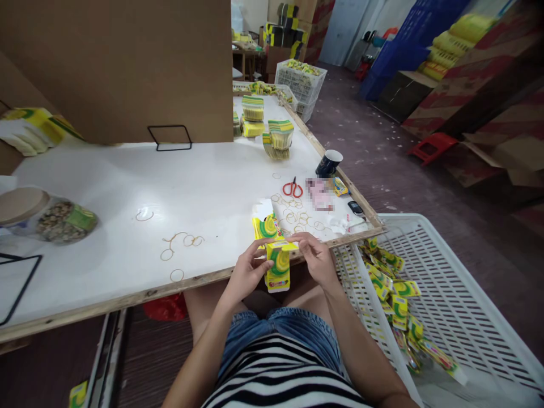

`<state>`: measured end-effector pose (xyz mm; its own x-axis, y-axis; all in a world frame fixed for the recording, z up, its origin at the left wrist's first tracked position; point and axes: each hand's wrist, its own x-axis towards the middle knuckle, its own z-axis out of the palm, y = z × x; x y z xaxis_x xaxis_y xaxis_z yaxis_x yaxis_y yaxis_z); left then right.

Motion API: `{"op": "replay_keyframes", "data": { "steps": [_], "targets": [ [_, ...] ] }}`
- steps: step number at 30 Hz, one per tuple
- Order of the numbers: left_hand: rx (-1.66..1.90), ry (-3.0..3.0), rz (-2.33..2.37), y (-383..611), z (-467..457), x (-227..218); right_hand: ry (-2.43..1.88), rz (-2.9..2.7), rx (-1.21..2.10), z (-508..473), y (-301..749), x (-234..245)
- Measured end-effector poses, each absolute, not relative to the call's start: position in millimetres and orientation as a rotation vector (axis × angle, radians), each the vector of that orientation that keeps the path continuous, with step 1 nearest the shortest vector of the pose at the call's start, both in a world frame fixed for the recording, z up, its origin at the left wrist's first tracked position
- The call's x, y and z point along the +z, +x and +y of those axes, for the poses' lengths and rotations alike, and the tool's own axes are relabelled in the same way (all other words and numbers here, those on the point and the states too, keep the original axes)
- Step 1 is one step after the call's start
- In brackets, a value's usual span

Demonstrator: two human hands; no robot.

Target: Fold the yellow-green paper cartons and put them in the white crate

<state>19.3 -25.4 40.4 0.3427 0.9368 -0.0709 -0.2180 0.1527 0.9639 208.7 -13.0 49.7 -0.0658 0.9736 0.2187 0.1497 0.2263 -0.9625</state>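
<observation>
Centrally, one yellow carton [279,275] at the white table's [127,175] near edge: left hand [250,266] grips its side, right hand [317,258] pinches its upper end. Beyond lie a second carton [264,226] and red-handled scissors [293,184]; rightward stands a white crate [446,277].

I've got open tabletop [208,192] between my left hand [247,267] and the cardboard [127,68]. Scissors [293,182] and mug [328,165] clutter the right, ugh.

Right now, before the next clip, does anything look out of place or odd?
A yellow pack lies at bottom left, below the table, away from those in the white basket, so it may have been dropped. Thin tan loops are scattered loosely across the table, which looks untidy.
</observation>
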Motion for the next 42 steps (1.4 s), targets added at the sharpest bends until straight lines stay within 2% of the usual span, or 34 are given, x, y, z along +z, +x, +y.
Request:
{"op": "replay_keyframes", "data": {
  "steps": [6, 11, 19, 21, 25, 30, 32, 36, 42],
  "targets": [
    [0.994, 1.23, 0.932, 27, -27, 40, -1.284, -1.578, 1.301, -13, 210, 51],
    [0.98, 1.226, 0.885, 29, -25, 41, -1.48, -1.668, 1.085, -13, 202, 54],
    [1.018, 1.065, 0.849, 30, -23, 42, -1.406, -1.577, 1.074, -17, 204, 49],
    [1.016, 1.054, 0.849, 35, -23, 42, -1.39, -1.511, 1.044, -19, 206, 43],
    [1.03, 1.116, 0.868, 46, -23, 39, -1.216, -1.287, 1.198, -22, 210, 34],
    [1.119, 1.539, 1.235, 41, -14, 25, -1.087, -0.673, 0.799, -15, 227, 31],
    [1.035, 1.727, 1.412, 37, -10, 16, -1.06, -0.604, 0.808, -8, 229, 26],
    [0.839, 1.916, 1.485, 35, -8, 0, -1.389, -0.992, 0.993, 8, 211, 6],
    [0.861, 1.899, 1.389, 35, -10, -4, -1.576, -1.498, 0.677, 26, 183, -17]
  ]
}}
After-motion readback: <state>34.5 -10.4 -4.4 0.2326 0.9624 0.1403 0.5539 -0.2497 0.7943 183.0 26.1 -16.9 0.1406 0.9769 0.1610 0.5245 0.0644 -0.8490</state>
